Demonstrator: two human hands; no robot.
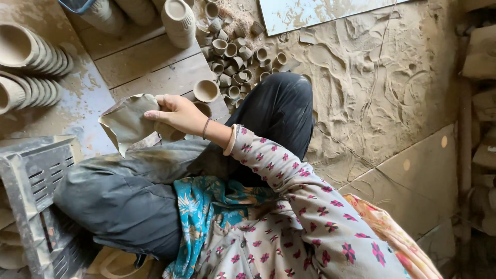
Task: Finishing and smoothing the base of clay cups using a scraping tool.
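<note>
Over the left knee, at frame centre-left: one hand (178, 114) only, reaching out from a floral sleeve (289, 181) that comes in from the right side of the body, so taken as the right hand; fingers (155, 115) closed on the top edge of a thin, crumpled grey clay sheet (126, 123). Sheet held upright-ish, ragged rim, lower edge touching the grey cloth (124, 196) draped over the lap. Thread band and bangle on the wrist. Left hand out of view.

Just beyond the hand, on the wooden plank (150, 67): single small clay cup (205, 90) standing mouth-up, second one partly hidden behind the wrist. Further out, loose heap of small clay cups (235, 51) on the sandy floor (382, 88), many tipped over. Tall stack of cups (178, 20) upright at top centre. Nested rows of larger cups (31, 51) lying sideways at top left. Grey plastic crate (31, 196) at lower left, just beside the cloth. Black trouser knee (279, 108) bent up at centre. Pale flat panel (310, 13) at top edge, dusty
</note>
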